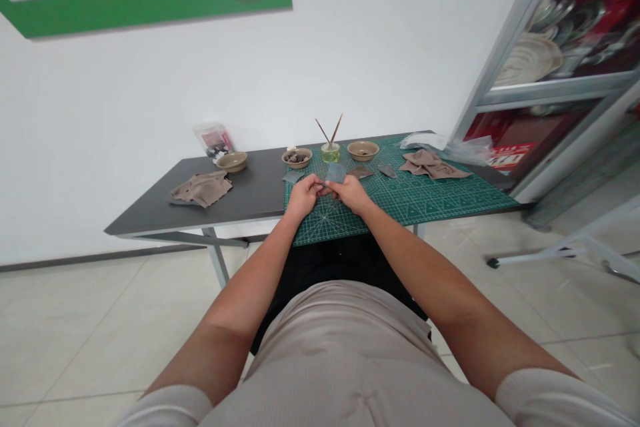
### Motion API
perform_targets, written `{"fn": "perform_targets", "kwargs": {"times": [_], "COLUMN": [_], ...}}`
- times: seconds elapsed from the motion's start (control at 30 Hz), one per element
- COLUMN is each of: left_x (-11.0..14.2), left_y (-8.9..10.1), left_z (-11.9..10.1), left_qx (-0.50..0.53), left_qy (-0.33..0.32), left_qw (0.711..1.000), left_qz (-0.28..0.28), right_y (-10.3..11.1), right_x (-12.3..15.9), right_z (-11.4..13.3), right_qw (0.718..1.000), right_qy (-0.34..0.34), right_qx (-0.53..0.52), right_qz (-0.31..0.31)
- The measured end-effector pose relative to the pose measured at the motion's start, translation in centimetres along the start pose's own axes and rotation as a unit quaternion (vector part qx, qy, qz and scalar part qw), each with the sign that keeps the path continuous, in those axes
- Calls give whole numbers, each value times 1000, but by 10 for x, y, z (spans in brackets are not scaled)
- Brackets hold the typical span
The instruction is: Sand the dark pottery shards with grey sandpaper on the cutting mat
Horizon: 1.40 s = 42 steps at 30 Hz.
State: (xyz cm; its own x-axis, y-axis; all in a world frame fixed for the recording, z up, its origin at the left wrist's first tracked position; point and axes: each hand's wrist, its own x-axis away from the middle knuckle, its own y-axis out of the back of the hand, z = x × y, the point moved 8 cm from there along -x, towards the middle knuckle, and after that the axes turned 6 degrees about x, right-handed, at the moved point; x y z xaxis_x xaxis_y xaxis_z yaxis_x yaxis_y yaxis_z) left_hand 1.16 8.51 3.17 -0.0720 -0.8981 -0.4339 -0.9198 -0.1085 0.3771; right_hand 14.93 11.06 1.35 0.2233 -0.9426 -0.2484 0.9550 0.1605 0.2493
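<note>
My left hand (301, 197) and my right hand (351, 193) meet over the green cutting mat (425, 200), fingers curled. My right hand pinches a small grey-blue sheet (336, 173) that stands up above the fingers. My left hand's fingertips close on something small at the sheet's lower edge; I cannot make out what. Just behind the hands stand a bowl of dark pieces (297, 158), a glass jar with two sticks (331, 151) and an empty tan bowl (363, 150).
A dark table (250, 193) carries the mat. A brown cloth (201, 188), another bowl (231, 161) and a plastic packet (214, 140) lie at the left. A second cloth (431, 164) and clear bags (450, 145) lie at the right. A glass cabinet (565, 67) stands at the right.
</note>
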Motion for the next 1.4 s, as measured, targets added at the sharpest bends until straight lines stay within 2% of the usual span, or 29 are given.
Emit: {"fn": "perform_targets", "kwargs": {"times": [0.17,0.43,0.7,0.8,1.13,1.4], "left_x": [2,0,3,4,2,4], "left_y": [-1,4,-1,1,5,4], "left_z": [-4,2,-7,-7,11,0], "left_qx": [-25,-18,-53,-63,38,-31], "left_qy": [-7,-2,-16,-17,10,-10], "left_qw": [1000,999,998,998,997,999], "left_qz": [2,-31,-7,-27,-63,-41], "right_y": [0,-4,1,0,0,-4], "right_x": [-3,-2,-2,-2,-2,-2], "right_z": [-4,-3,-3,-2,-6,-4], "right_qw": [1000,999,1000,1000,998,999], "right_qy": [15,31,13,13,-1,4], "right_qx": [-2,-8,10,-9,-68,-46], "right_qz": [-7,31,-18,-14,-4,14]}}
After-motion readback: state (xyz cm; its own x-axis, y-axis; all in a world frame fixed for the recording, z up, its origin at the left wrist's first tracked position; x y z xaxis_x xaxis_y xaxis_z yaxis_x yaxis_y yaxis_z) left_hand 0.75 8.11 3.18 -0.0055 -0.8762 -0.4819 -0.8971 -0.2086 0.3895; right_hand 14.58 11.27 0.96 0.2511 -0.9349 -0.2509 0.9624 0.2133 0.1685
